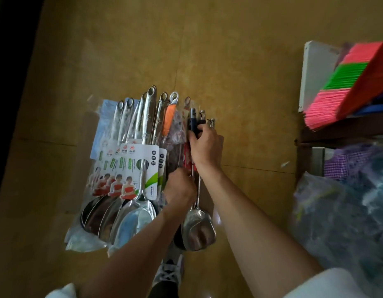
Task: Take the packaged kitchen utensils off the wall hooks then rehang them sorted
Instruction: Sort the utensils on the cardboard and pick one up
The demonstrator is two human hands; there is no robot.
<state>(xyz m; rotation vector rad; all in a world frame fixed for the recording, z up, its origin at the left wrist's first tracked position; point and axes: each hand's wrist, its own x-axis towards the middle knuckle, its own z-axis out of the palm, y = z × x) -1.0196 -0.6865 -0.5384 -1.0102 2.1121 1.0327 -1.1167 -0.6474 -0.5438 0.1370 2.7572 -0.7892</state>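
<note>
Utensils [130, 168], packaged, fanned flat on a brown floor [229, 50]; head view.
Steel ladles and turners in clear sleeves with printed cards, handle loops pointing away from the person. Just right of the fan, a smaller bundle [197, 229] of dark-handled pieces is held in both hands. The right hand [205, 149] is curled round the handle ends and the left hand [179, 188] is closed round the shafts lower down. Left fingertips are hidden, and the bundle's count is unclear through blur. A shelf [336, 130] at the right edge carries pink and green brooms [347, 82], with plastic bags [347, 211] below, cut off by the frame. Bare floor lies beyond the handles. A shoe [169, 274] shows between the forearms, and a dark strip runs along the left edge.
</note>
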